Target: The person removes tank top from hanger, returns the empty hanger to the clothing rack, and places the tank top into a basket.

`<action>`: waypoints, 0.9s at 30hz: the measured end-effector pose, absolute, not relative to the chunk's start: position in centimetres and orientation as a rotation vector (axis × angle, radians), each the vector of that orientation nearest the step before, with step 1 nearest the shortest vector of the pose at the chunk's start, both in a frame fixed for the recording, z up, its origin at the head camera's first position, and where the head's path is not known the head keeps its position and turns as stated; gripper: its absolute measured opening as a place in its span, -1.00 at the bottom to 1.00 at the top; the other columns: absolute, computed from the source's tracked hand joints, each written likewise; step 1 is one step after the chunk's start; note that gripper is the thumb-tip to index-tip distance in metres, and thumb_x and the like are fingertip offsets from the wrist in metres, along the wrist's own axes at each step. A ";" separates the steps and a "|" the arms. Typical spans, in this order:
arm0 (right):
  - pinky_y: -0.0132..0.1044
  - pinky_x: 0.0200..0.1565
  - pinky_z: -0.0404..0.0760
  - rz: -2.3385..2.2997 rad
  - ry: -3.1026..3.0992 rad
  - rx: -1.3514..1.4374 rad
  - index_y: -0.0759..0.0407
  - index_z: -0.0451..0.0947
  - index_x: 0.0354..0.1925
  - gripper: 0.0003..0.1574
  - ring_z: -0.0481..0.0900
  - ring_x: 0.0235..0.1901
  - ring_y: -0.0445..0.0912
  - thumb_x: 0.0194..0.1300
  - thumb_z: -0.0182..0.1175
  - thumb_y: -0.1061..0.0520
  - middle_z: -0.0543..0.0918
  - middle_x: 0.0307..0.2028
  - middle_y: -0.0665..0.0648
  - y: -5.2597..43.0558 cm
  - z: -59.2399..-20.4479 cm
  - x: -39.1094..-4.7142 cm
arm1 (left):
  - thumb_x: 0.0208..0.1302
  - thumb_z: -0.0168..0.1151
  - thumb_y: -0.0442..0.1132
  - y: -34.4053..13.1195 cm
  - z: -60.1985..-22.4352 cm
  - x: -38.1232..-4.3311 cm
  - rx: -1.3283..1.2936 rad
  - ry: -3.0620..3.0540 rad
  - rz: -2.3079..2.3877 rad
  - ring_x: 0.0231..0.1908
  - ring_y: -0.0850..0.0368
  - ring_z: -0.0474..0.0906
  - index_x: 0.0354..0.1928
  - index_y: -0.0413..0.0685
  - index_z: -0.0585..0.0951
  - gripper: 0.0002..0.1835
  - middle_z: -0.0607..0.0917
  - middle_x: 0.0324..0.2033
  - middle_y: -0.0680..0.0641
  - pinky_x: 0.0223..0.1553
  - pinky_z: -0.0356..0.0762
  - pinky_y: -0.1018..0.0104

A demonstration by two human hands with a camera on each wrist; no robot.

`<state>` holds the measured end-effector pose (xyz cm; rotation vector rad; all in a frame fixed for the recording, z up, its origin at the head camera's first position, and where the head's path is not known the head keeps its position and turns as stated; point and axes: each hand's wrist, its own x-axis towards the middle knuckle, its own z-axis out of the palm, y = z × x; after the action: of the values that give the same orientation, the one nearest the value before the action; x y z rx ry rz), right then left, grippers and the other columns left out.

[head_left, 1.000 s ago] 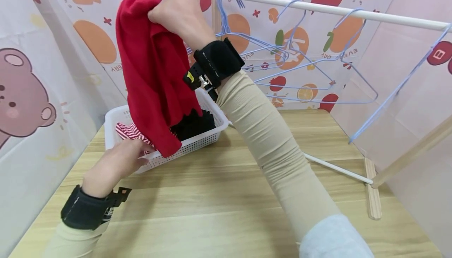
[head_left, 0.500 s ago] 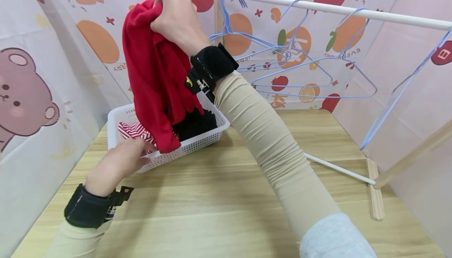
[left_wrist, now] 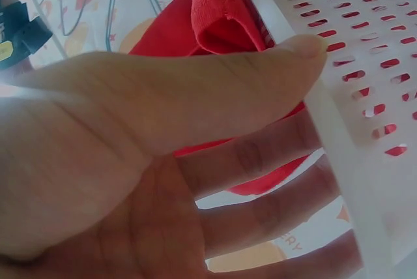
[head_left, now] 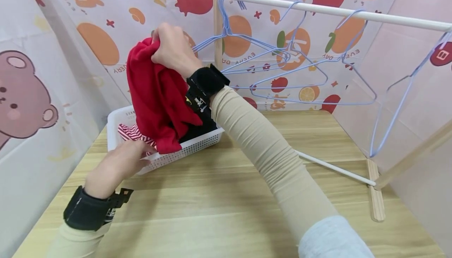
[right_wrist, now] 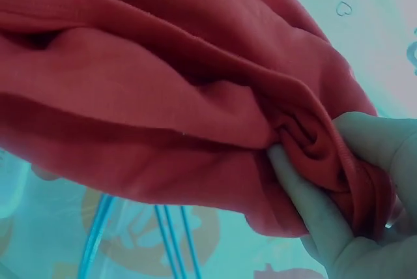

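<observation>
My right hand (head_left: 173, 50) pinches the gathered upper part of a red long-sleeved top (head_left: 152, 93), which hangs over the white plastic basket (head_left: 173, 156). In the right wrist view, thumb and fingers (right_wrist: 316, 207) clasp a bunched fold of the red fabric. A sleeve cuff (left_wrist: 225, 28) droops at the basket's near rim. My left hand (head_left: 118, 161) grips that rim, its thumb (left_wrist: 293, 64) on the outer wall and its fingers on the inner side. Red-and-white striped cloth (head_left: 131, 132) and a black garment (head_left: 202, 129) lie in the basket, partly covered by the red top.
A white rail (head_left: 318, 11) on a wooden rack crosses the right side, with several blue wire hangers (head_left: 254, 40) on it. The rack's wooden foot (head_left: 376, 195) and lower white bar (head_left: 335, 167) stand on the wood-grain table (head_left: 212, 211). Printed curtains (head_left: 95, 89) enclose the table.
My right hand has come down with the red top, whose lower part now bunches into the basket. My left hand stays on the rim. The rightmost hanger has swung.
</observation>
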<state>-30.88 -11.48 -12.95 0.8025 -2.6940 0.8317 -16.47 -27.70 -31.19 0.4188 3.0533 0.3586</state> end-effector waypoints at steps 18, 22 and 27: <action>-0.48 -0.15 0.57 0.650 -2.780 0.981 0.12 0.70 -0.07 -0.79 0.54 -0.07 -0.17 0.34 0.30 0.11 0.72 -0.12 0.04 -12.3 -18.2 -31.9 | 0.05 0.57 -0.39 -27.6 -31.1 -16.5 0.392 3.030 0.345 -0.31 -0.05 0.63 -0.08 -0.21 0.77 -0.67 0.77 -0.30 -0.19 -0.24 0.69 -0.04; -0.44 -0.13 0.53 0.582 -2.799 0.991 0.10 0.69 -0.04 -0.77 0.52 -0.02 -0.18 0.33 0.31 0.12 0.73 -0.09 0.02 -12.4 -19.0 -32.0 | 0.06 0.56 -0.40 -27.7 -31.2 -16.6 0.391 3.026 0.342 -0.31 -0.05 0.63 -0.09 -0.21 0.77 -0.68 0.77 -0.30 -0.19 -0.23 0.70 -0.04; -0.45 -0.15 0.57 0.571 -2.836 1.003 0.09 0.68 -0.01 -0.74 0.54 -0.03 -0.17 0.33 0.32 0.13 0.72 -0.06 0.03 -12.3 -19.9 -32.1 | 0.05 0.56 -0.41 -27.5 -31.2 -16.9 0.393 3.019 0.353 -0.32 -0.04 0.62 -0.07 -0.22 0.77 -0.66 0.77 -0.31 -0.20 -0.25 0.70 -0.02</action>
<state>-32.05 -12.29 -19.95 1.0030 -2.8365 0.5712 -16.89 -27.52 -31.21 0.3926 3.0187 0.3525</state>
